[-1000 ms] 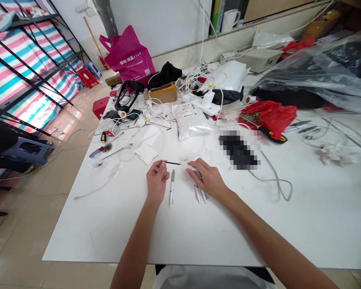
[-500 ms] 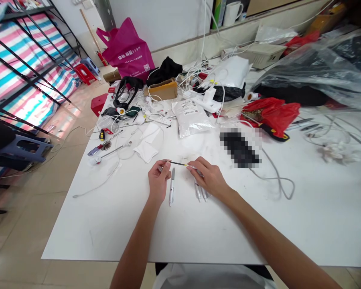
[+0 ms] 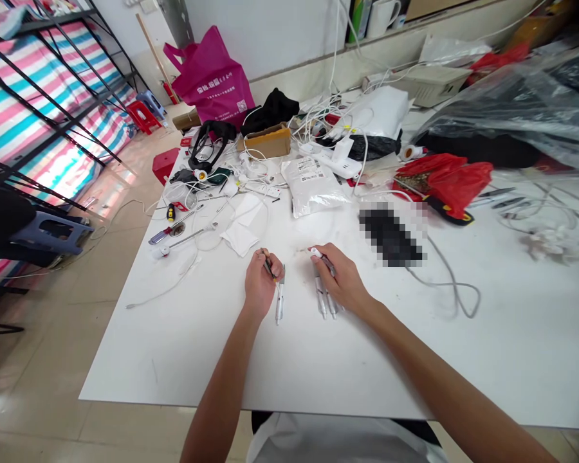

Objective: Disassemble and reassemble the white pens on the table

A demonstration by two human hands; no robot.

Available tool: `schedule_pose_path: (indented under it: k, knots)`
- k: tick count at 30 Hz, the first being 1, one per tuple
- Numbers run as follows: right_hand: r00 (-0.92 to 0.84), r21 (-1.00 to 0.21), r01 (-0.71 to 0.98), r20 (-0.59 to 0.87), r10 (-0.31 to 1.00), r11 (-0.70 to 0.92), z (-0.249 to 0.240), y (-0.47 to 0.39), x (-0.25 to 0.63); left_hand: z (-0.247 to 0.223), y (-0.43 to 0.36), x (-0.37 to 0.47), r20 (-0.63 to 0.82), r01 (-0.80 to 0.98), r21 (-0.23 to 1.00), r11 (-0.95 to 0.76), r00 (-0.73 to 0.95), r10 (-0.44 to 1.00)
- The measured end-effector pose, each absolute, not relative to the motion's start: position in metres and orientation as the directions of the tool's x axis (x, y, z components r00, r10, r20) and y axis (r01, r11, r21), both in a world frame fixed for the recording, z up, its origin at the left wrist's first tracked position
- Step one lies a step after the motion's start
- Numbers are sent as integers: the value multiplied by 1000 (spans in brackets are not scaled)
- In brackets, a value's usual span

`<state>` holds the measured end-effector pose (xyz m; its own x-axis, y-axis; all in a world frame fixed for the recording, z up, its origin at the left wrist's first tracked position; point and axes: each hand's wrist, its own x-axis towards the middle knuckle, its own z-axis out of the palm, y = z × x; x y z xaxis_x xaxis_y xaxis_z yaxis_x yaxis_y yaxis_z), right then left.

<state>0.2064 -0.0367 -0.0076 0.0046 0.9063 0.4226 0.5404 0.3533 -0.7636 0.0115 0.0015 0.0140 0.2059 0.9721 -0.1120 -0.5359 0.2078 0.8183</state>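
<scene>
My left hand (image 3: pixel 263 281) is closed on a thin dark pen refill (image 3: pixel 269 262) with a yellowish end, which points down toward the table. Right beside that hand a white and grey pen (image 3: pixel 280 303) lies on the white table (image 3: pixel 174 360). My right hand (image 3: pixel 340 276) is closed round a white pen barrel (image 3: pixel 318 253), its whitish end showing at the fingertips. Below its fingers lie several white pens (image 3: pixel 324 301), partly covered by the hand. A gap separates my two hands.
Screwdrivers (image 3: pixel 161 235) and a white tissue (image 3: pixel 244 235) lie to the left. A plastic-wrapped package (image 3: pixel 313 186), tangled cables and a magenta bag (image 3: pixel 217 83) are behind. At the right are a blurred black object (image 3: pixel 390 238), its grey cable and a red bag (image 3: pixel 458 180).
My hands have moved apart. The dark refill, before held level between them, is now tilted down in my left hand, and the white barrel in my right hand shows more clearly.
</scene>
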Motion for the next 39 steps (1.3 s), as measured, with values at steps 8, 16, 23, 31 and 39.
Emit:
schedule_pose_path:
  k: [8, 16, 23, 31, 39]
  knots:
    - [-28, -738, 548, 455, 890, 394, -10, -37, 204, 22, -6, 16, -156, -521, 791, 320, 334, 930]
    - [-97, -722, 514, 488, 868, 463, -11, -39, 202, 13, -4, 15, -160, -417, 872, 258, 257, 953]
    - [6, -833, 456, 356, 934, 314, -4, -40, 200, 11, -1, 12, -198, -408, 869, 279, 229, 953]
    - [203, -892, 257, 426, 882, 372, 4, -38, 201, 13, -2, 14, -163, -469, 833, 294, 298, 940]
    - [49, -776, 365, 568, 822, 514, 10, -39, 203, 27, -9, 14, -129, -486, 800, 351, 433, 892]
